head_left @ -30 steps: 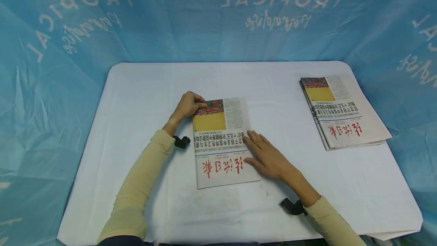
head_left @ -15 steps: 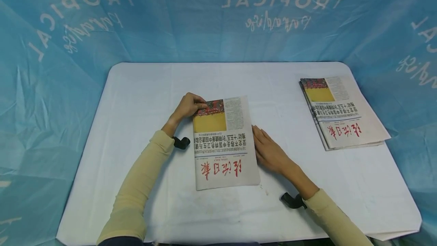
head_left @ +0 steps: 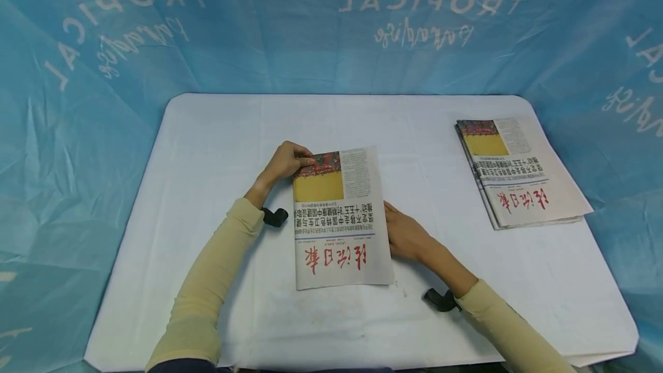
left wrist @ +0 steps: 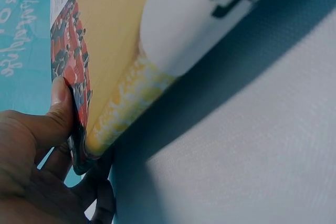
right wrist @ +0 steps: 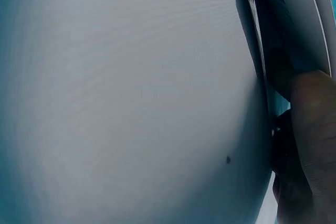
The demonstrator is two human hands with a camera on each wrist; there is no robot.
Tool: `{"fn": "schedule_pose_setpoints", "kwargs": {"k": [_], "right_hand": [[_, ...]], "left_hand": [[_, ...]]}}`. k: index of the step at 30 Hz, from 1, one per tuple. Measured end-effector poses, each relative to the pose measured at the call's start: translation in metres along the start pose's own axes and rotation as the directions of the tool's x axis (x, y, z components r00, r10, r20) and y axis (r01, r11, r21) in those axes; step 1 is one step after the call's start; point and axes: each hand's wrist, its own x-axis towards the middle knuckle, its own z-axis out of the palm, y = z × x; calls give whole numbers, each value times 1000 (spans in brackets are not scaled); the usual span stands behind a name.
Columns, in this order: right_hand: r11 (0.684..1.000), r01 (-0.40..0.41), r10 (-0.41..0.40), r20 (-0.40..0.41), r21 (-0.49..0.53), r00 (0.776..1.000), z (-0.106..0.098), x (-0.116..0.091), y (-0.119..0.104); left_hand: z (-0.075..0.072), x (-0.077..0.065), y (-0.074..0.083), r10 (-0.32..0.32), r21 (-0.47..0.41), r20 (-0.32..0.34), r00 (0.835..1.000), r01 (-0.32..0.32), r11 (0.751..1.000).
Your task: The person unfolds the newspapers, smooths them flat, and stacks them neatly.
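We see a white round-cornered table (head_left: 217, 125); at frame centre, a folded grey paper newspaper (head_left: 339, 220), probably light, limp, tearable, best held by edges; left hand (head_left: 284, 161) pinching its upper-left corner, right hand (head_left: 408, 236) at its right edge, grip unclear

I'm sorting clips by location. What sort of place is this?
Probably a makeshift work booth: a white-covered table is surrounded by blue printed sheeting, with a folded newspaper near its middle and a newspaper stack at the right.
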Motion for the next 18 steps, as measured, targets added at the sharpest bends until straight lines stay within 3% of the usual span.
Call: {"fn": "schedule_pose_setpoints", "kwargs": {"k": [11,18], "right_hand": [[999,-25,25,-4,-36,1000,-3,-2,-3],[999,19,-20,-42,-44,999,-3,-5,0]], "left_hand": [[-5,1,-2,-15,-34,5,1000,15,999],[-13,-4,-5,-23,-110,32,999,26,994]]}}
